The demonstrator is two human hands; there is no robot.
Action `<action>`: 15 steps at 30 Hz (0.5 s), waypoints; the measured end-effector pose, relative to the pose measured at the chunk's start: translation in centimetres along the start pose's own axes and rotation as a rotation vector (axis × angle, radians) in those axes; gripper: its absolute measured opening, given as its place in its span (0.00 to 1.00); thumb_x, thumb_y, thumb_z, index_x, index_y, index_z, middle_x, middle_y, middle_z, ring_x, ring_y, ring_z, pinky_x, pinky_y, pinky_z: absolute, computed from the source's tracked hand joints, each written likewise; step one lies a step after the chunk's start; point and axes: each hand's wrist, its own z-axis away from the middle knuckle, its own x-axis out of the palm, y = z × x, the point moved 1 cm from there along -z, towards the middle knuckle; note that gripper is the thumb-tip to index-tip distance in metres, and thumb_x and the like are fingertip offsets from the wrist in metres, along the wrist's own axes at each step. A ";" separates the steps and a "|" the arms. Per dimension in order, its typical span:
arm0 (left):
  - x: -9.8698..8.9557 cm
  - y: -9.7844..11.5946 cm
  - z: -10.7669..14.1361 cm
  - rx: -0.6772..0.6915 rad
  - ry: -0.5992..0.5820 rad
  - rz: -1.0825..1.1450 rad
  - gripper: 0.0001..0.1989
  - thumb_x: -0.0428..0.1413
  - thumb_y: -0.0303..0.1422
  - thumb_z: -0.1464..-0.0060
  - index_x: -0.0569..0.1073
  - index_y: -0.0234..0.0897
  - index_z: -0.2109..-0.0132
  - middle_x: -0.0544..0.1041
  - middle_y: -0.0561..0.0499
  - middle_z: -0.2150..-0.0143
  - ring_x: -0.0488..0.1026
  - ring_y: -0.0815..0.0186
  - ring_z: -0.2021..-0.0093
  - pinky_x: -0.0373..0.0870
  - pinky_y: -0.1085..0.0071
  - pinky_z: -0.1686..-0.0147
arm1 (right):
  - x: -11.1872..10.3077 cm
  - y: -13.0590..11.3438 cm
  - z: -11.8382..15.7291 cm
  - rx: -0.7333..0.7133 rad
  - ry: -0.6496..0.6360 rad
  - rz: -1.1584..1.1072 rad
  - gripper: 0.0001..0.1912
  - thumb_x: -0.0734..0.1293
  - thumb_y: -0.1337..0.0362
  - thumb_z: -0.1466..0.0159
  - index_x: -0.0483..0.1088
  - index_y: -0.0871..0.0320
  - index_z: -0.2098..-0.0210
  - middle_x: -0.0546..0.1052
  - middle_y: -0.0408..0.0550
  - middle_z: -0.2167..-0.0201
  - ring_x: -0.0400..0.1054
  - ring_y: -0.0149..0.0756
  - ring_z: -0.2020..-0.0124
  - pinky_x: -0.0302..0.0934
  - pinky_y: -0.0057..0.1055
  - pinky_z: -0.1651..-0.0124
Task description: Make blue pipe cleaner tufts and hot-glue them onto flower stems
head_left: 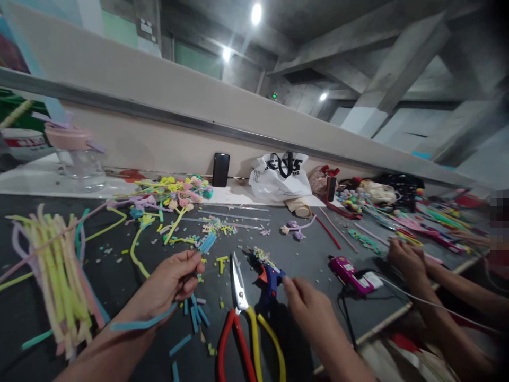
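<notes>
My left hand is closed in a pinch on a small bunch of short blue chenille stem pieces. A longer blue chenille stem lies across that wrist. My right hand is beside a blue glue gun with an orange part; its thumb is close to the gun's back end. Its other fingers are mostly hidden, so I cannot tell whether they grip anything. Between my hands lie scissors with red and yellow handles, blades partly apart. Cut blue pieces are scattered below my left hand.
A bundle of chenille stems stands at left, near a lidded clear cup. Fuzzy flowers, a phone and a white bag are at the back. Another person's hands work at right, beyond a purple corded device.
</notes>
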 end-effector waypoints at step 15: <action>0.3 0.2 0.1 0.035 -0.011 0.045 0.15 0.60 0.41 0.56 0.65 0.35 0.75 0.59 0.61 0.87 0.46 0.80 0.89 0.40 0.82 0.90 | 3.2 -2.0 1.0 0.433 -0.285 -1.131 0.13 0.69 0.62 0.47 0.68 0.59 0.63 0.74 0.43 0.74 0.71 0.30 0.74 0.66 0.26 0.65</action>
